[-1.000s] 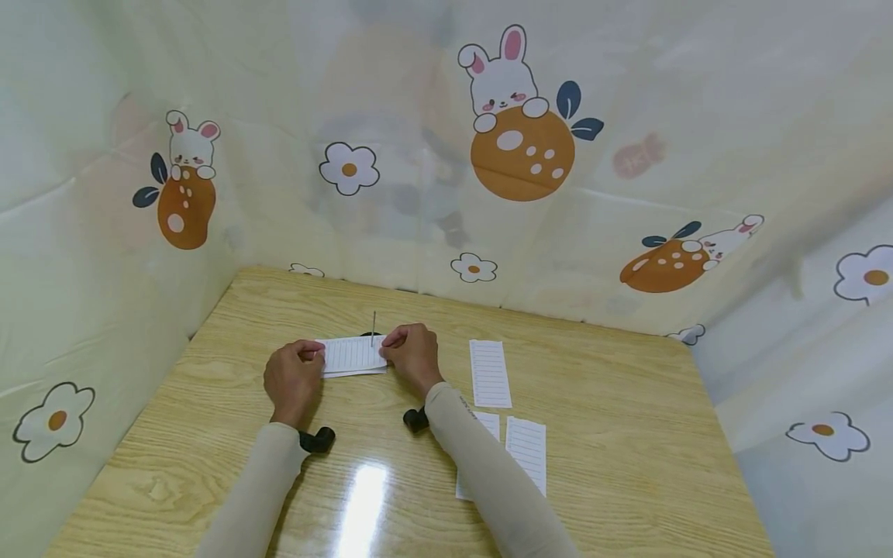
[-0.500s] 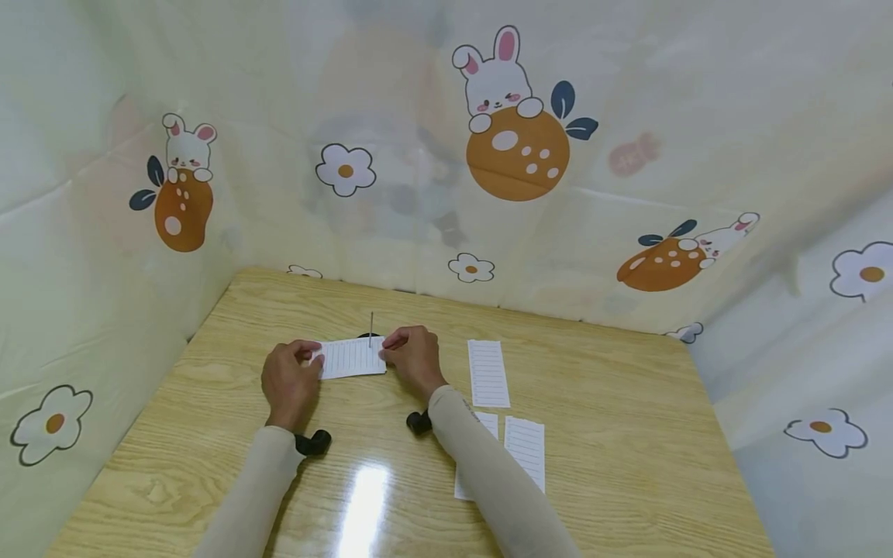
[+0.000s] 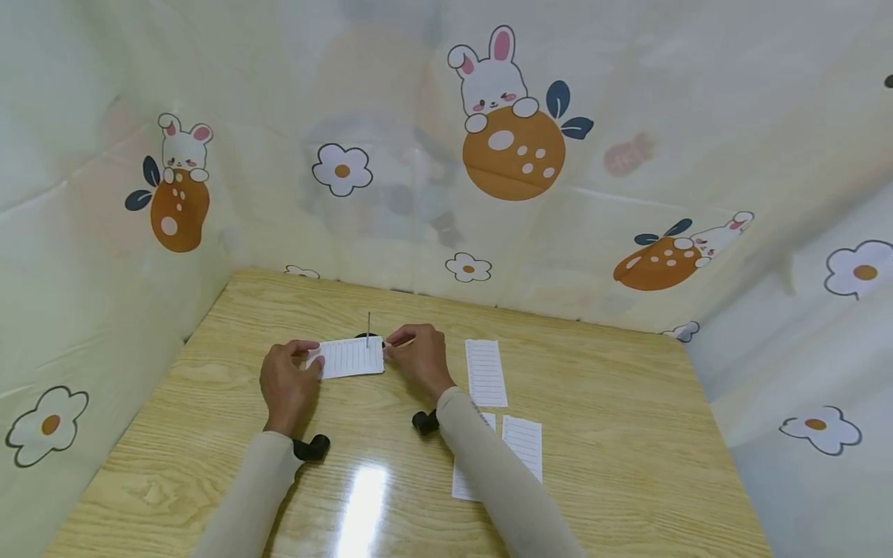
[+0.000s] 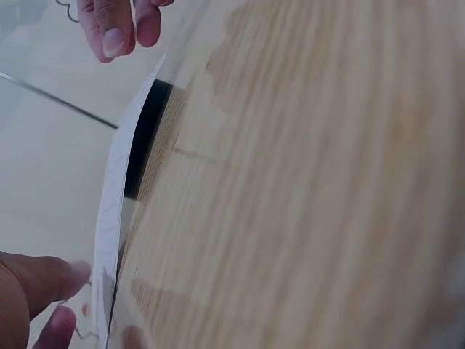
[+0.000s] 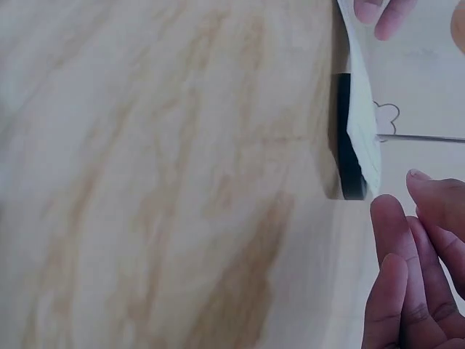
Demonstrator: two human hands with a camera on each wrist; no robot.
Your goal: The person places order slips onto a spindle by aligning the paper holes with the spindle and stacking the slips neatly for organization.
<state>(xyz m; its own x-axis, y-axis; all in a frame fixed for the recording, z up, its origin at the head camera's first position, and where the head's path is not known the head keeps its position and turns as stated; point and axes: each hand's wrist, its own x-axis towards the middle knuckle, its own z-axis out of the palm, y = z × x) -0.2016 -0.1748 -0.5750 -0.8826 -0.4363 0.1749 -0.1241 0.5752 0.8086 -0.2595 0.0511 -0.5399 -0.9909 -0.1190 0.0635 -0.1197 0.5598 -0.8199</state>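
In the head view, ruled white paper slips (image 3: 349, 358) lie pierced near their right end by a thin upright metal spike (image 3: 369, 327). Both wrist views show the spike's dark base (image 5: 349, 138) under the slightly bowed paper. My left hand (image 3: 289, 384) is at the left end, index finger and thumb spread along the short edge; whether they touch it I cannot tell. Just off the right end, my right hand (image 3: 422, 358) has its thumb and fingers apart with nothing between them, as the right wrist view shows.
To the right, a single ruled slip (image 3: 486, 373) lies on the wooden table (image 3: 614, 434). Nearer are two more slips, one (image 3: 522, 446) beside another (image 3: 463, 482) partly covered by my right sleeve. A printed curtain (image 3: 391, 232) surrounds the table's back and sides.
My right fingers have let go of the paper's right end and shifted slightly right. My left thumb and index finger have spread. The lower slip's protruding edge no longer shows beneath the top one.
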